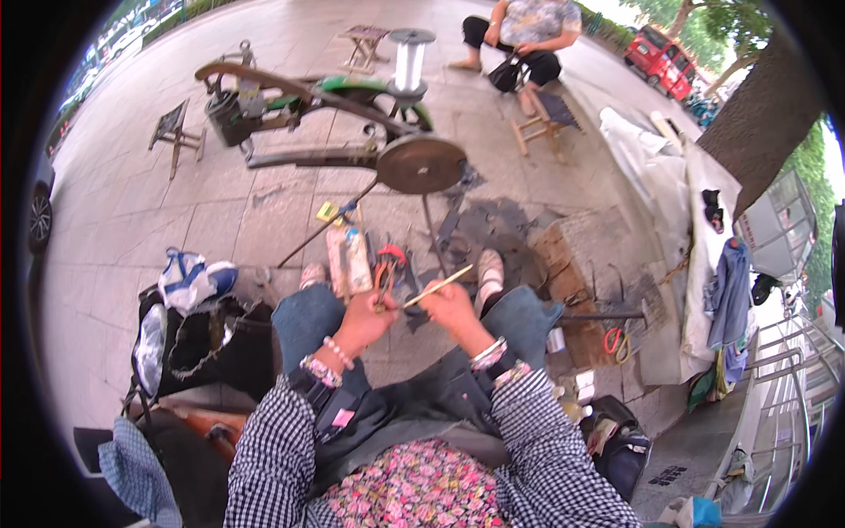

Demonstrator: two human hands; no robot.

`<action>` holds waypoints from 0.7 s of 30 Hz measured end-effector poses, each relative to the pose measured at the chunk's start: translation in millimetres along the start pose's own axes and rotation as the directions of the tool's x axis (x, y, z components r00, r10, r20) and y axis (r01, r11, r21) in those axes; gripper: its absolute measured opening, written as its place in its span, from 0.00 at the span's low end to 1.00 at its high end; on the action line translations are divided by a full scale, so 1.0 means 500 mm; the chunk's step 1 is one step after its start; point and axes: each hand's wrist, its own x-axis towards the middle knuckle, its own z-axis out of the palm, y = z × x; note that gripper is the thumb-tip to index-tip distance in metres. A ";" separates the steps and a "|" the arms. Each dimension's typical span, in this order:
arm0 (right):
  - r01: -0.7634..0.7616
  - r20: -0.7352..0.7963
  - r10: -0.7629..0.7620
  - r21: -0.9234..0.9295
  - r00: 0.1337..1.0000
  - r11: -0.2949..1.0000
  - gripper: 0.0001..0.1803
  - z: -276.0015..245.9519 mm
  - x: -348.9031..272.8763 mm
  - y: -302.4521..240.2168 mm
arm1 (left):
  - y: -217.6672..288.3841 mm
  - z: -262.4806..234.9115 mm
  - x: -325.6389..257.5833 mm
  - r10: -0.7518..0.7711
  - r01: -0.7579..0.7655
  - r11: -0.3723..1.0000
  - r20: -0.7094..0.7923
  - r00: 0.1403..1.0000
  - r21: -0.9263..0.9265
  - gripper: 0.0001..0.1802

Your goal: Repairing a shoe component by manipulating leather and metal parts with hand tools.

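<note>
Over my lap, both hands are raised close together. My right hand (449, 310) pinches a thin pale stick (451, 280) that slants up to the right, its lower end pointing at my left hand (363, 322). The fingers of my left hand are closed; whatever they hold, if anything, is too small to make out. Just beyond the hands, a red-and-orange tool (390, 257) lies on the paving among other small tools. A worn pale board (350, 264) rests to its left, between my feet.
Ahead stands a hand-cranked sewing machine (339, 97) with a round wheel (421, 164) and a thread spool (408, 66). Dark scraps (493, 229) spread over the ground. Orange-handled scissors (616, 343) lie right. A black bag (233, 343) with shoes (195, 280) sits left. A person (537, 31) sits beyond.
</note>
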 end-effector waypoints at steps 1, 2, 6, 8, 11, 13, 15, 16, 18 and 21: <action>0.044 -0.002 -0.044 -0.052 0.999 0.998 0.07 -0.001 0.004 0.006 | -0.007 -0.003 0.003 0.016 -0.016 1.000 0.001 1.000 -0.001 0.04; 0.032 0.012 -0.031 -0.049 0.999 0.998 0.07 0.002 0.002 -0.005 | -0.005 -0.007 -0.002 -0.016 0.016 1.000 -0.015 1.000 0.003 0.04; 0.052 -0.033 -0.061 -0.236 0.998 0.970 0.08 -0.009 0.011 -0.001 | 0.020 -0.002 -0.001 -0.038 0.038 0.999 0.011 0.999 -0.019 0.04; 0.183 -0.055 -0.272 -0.610 0.961 0.771 0.09 -0.006 0.000 -0.020 | 0.035 -0.003 -0.008 -0.119 0.123 0.984 0.032 0.992 -0.128 0.05; 0.185 0.015 -0.205 -0.501 0.979 0.845 0.08 0.002 -0.002 -0.010 | 0.041 -0.007 -0.005 -0.157 0.164 0.951 0.048 0.986 -0.262 0.06; 0.222 0.028 -0.235 -0.449 0.972 0.865 0.08 0.011 -0.004 -0.006 | 0.045 -0.010 -0.009 -0.171 0.175 0.943 0.038 0.985 -0.284 0.07; 0.258 0.037 -0.265 -0.397 0.963 0.881 0.08 0.015 -0.004 -0.007 | 0.047 -0.006 -0.010 -0.193 0.192 0.925 0.031 0.981 -0.329 0.05; 0.192 0.047 -0.186 -0.287 0.981 0.939 0.09 0.014 -0.004 -0.011 | 0.048 -0.006 -0.010 -0.195 0.194 0.924 0.031 0.980 -0.329 0.05; 0.116 0.068 -0.106 -0.174 0.992 0.978 0.09 0.015 -0.006 -0.025 | 0.050 -0.008 -0.010 -0.203 0.204 0.913 0.042 0.978 -0.353 0.06; 0.005 0.101 -0.009 0.045 0.995 0.999 0.11 0.016 -0.008 -0.039 | 0.043 -0.014 -0.007 -0.199 0.203 0.916 0.047 0.979 -0.346 0.07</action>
